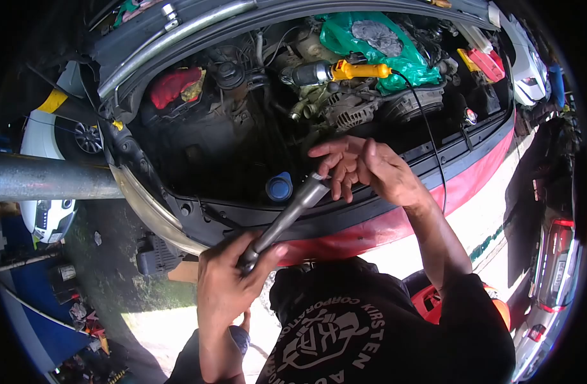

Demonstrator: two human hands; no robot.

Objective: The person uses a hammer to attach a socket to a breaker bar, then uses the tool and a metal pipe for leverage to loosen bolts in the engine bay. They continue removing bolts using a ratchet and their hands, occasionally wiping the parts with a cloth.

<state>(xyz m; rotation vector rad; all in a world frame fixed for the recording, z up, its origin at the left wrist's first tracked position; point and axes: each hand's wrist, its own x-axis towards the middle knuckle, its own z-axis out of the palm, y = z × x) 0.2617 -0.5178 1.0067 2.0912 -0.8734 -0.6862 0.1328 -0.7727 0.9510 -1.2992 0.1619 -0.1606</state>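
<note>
My left hand (pixel 228 276) is wrapped round the handle of a silver socket wrench (pixel 282 224), which slants up and to the right over the front edge of the engine bay. Close to its thick far end is my right hand (pixel 370 168), palm turned partly up, with its fingers loosely bent and apart. The fingertips overlap the tip of the wrench in this view. Just left of that tip sits a blue round cap (pixel 279 187). Beyond my hands, a yellow and grey power tool (pixel 335 72) lies on the engine, its black cord trailing over the front edge.
A green plastic bag (pixel 344 35) covers part of the engine. Red cloth (pixel 168 89) lies at the bay's left, and a red and yellow box (pixel 485 64) at its right. The raised hood (pixel 293 9) spans the top. A thick metal post (pixel 50 177) stands left.
</note>
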